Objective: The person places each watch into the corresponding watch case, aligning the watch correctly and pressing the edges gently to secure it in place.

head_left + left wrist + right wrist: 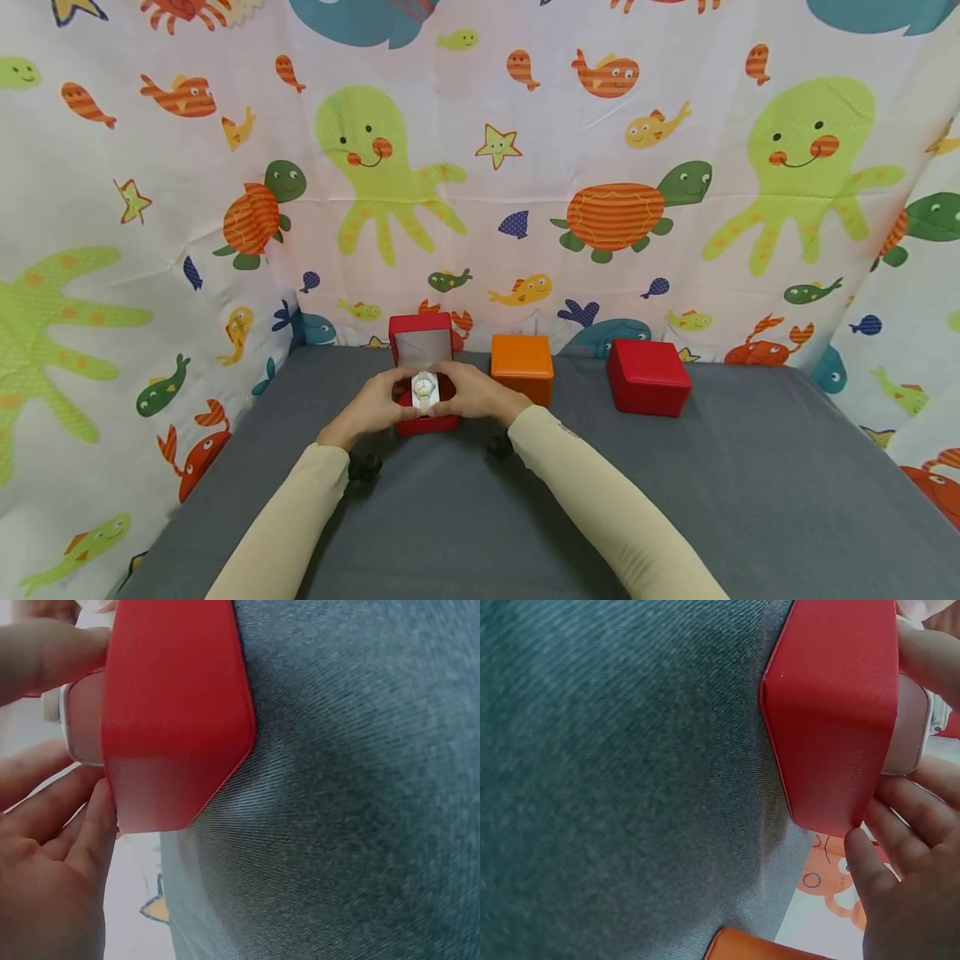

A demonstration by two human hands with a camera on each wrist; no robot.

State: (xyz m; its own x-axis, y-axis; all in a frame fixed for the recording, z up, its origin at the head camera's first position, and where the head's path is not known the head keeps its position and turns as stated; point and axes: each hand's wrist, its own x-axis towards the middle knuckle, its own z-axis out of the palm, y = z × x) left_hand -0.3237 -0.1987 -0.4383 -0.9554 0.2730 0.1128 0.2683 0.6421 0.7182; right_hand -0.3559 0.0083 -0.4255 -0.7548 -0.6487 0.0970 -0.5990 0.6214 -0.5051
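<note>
A wristwatch [423, 388] with a round dial and a light band sits on a white watch cushion [84, 720] at the open red watch box [426, 426]. The box's lid stands up at the back and shows a pale lining. On the left side, my left hand [377, 404] grips the cushion between thumb and fingers. My right hand [472, 392] holds its other side the same way. Both wrist views show the cushion partly above the box's rim, its lower part hidden by the red wall. Fingertips of both hands lie close along the box's sides.
Just right of the hands stands a closed orange box [522, 369]. Farther right is a closed red box [649, 379]. All stand near the back of a grey cloth-covered table [450, 517], before a curtain [480, 217] printed with sea animals.
</note>
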